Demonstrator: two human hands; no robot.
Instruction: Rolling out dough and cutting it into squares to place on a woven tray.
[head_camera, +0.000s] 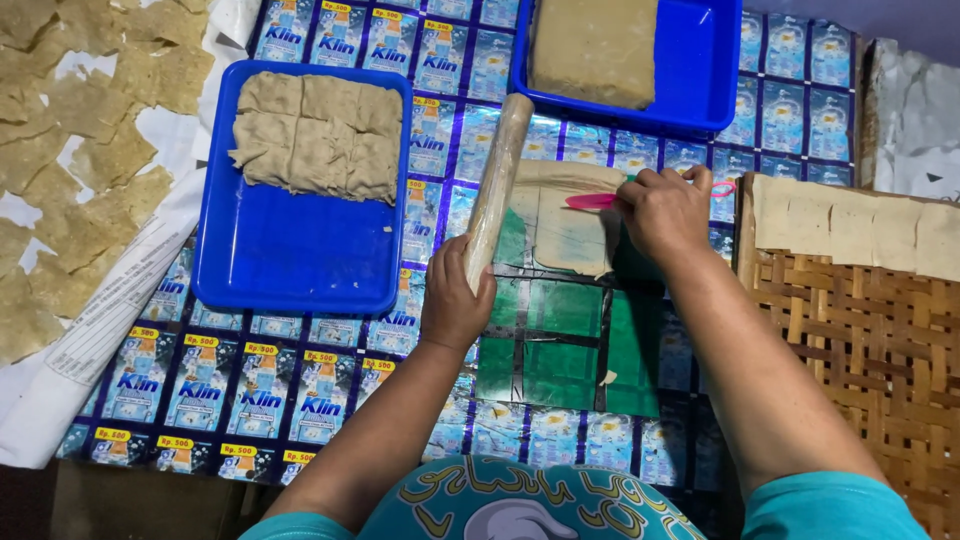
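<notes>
Seen from above, a person in a teal top works thin dough on a surface covered with a sheet of printed blue sachets (300, 395). Their left hand (455, 300) is wrapped around the lower end of a wooden rolling pin (497, 185), which lies tilted, its far end reaching up between two blue trays. Their right hand (665, 210) is curled around a pink-handled tool (592, 201), its tip resting flat on a thin sheet of pale dough (565, 215) that lies just right of the rolling pin; what kind of blade the tool carries cannot be told. The dough sheet lies partly on a green plastic board (560, 345) marked off in squares, and a small scrap of dough rests on the board near its lower right. To the left, a blue rectangular tray (290, 270) holds a stack of cut dough squares (315, 135) in its upper half, its lower half bare. At the top, a second blue tray (705, 75) holds a thick tan block of dough (595, 45). On the right, a woven bamboo mat (880, 350) carries a row of pale cut squares (860, 225) along its upper edge. At far left, many more thin squares (70, 150) are spread out on white paper, some overlapping, well apart from both hands.
</notes>
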